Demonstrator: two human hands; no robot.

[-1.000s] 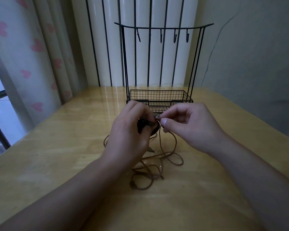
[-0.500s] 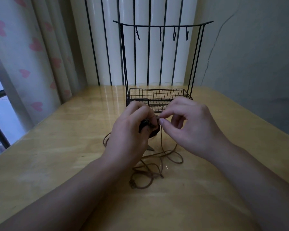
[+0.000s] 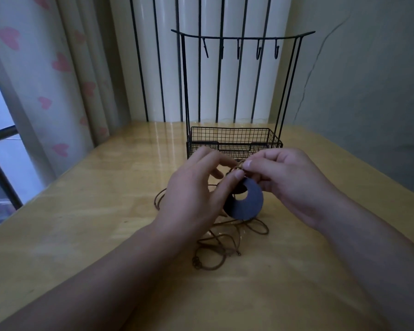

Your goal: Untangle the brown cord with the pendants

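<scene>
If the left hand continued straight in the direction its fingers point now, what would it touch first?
Most likely the right hand: the left hand points up and to the right, and both hands pinch the brown cord almost fingertip to fingertip. The wire basket lies behind them; depth is unclear.

Disc pendant [image 3: 245, 203] now hangs exposed below hands.

The left hand [image 3: 196, 194] covered the left edge of the dark ring pendant [image 3: 245, 201] and part of the brown cord [image 3: 227, 240] near the frame's centre. Where the cord met the pendant, between the fingertips of the right hand [image 3: 289, 182] and the left, was too small to make out. Both forearms ran off the bottom edge. The wooden table [image 3: 81, 223] was cut at left and right.
</scene>
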